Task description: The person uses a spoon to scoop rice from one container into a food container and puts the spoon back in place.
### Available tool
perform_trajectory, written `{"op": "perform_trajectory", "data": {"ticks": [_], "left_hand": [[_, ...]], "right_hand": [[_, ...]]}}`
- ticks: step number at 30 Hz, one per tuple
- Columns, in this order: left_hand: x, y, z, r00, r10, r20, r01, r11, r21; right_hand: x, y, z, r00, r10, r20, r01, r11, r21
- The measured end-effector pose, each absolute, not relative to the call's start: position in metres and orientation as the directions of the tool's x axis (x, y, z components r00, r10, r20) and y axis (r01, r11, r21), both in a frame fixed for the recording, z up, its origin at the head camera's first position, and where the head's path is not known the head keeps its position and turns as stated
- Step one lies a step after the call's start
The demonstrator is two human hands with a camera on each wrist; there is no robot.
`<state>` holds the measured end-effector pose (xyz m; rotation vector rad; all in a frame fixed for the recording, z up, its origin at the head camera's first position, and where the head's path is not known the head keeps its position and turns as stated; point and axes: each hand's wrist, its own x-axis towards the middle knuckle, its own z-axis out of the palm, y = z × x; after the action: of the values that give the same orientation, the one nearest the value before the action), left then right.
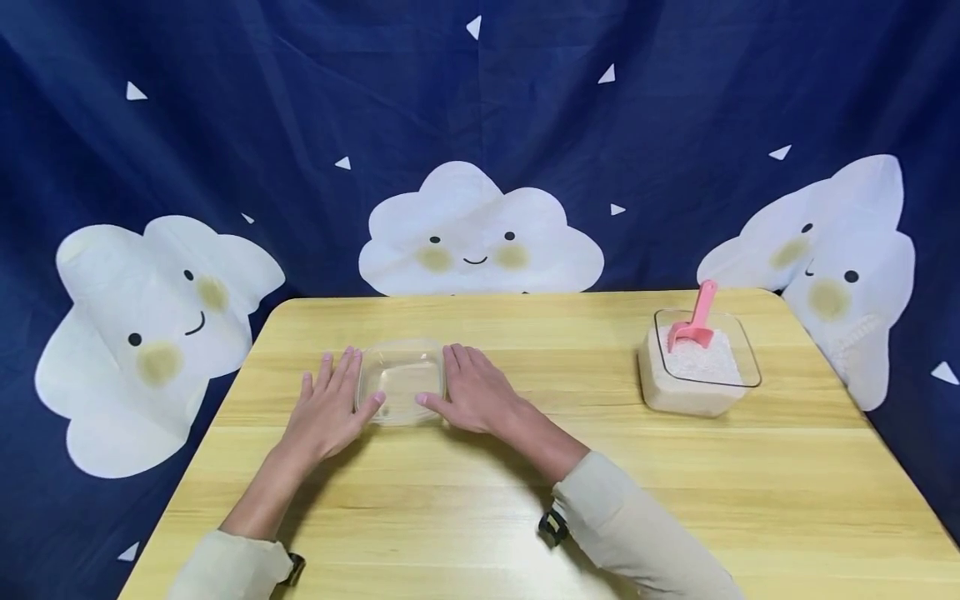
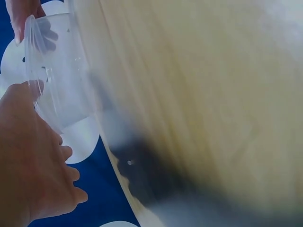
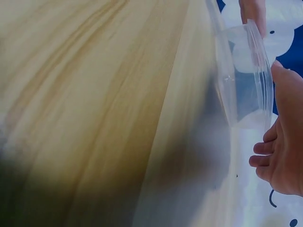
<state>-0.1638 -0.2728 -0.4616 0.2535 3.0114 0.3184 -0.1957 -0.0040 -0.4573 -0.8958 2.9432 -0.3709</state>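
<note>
A clear plastic container (image 1: 405,385) stands upright on the wooden table, between two hands. On its left side lies the left hand (image 1: 324,408), fingers extended and slightly spread, thumb over the near left rim. The right hand (image 1: 476,387) flanks the opposite side with straight fingers along the wall and its thumb at the near right corner. From the left wrist, the container (image 2: 61,71) shows side-on, with the left thumb at its rim and the other left fingers below. The right wrist view shows the right hand (image 3: 289,127) beside the container's rim.
At the right of the table (image 1: 600,500) stands a square clear tub (image 1: 678,400) of white grains, with a pink scoop (image 1: 701,312) stuck in it, handle up. A dark blue curtain (image 1: 525,83) with cloud prints hangs behind the table's far edge.
</note>
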Motion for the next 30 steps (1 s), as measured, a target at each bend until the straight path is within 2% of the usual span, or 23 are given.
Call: {"op": "perform_trajectory", "data": {"ticks": [3,12,17,25,30], "left_hand": [[-0.164,-0.272,-0.462,-0.981,0.174,-0.087,0.153,0.965,0.213],[-0.164,-0.264,-0.461,-0.979,0.193,-0.066,0.172,0.954,0.245],[-0.162,-0.261,-0.462,-0.976,0.201,-0.085,0.169,0.944,0.285],[-0.161,-0.260,-0.461,-0.973,0.199,-0.119,0.159,0.946,0.282],[-0.159,-0.257,-0.462,-0.973,0.212,-0.087,0.183,0.947,0.264]], "right_hand": [[-0.198,-0.006,-0.457,-0.831,-0.556,0.005,-0.541,0.807,-0.235],[-0.200,-0.007,-0.453,-0.843,-0.525,-0.117,-0.470,0.825,-0.314],[-0.201,-0.006,-0.457,-0.849,-0.519,-0.103,-0.468,0.828,-0.309],[-0.202,-0.009,-0.458,-0.854,-0.513,-0.090,-0.477,0.839,-0.260],[-0.203,-0.007,-0.457,-0.851,-0.520,-0.066,-0.492,0.836,-0.242]]}}
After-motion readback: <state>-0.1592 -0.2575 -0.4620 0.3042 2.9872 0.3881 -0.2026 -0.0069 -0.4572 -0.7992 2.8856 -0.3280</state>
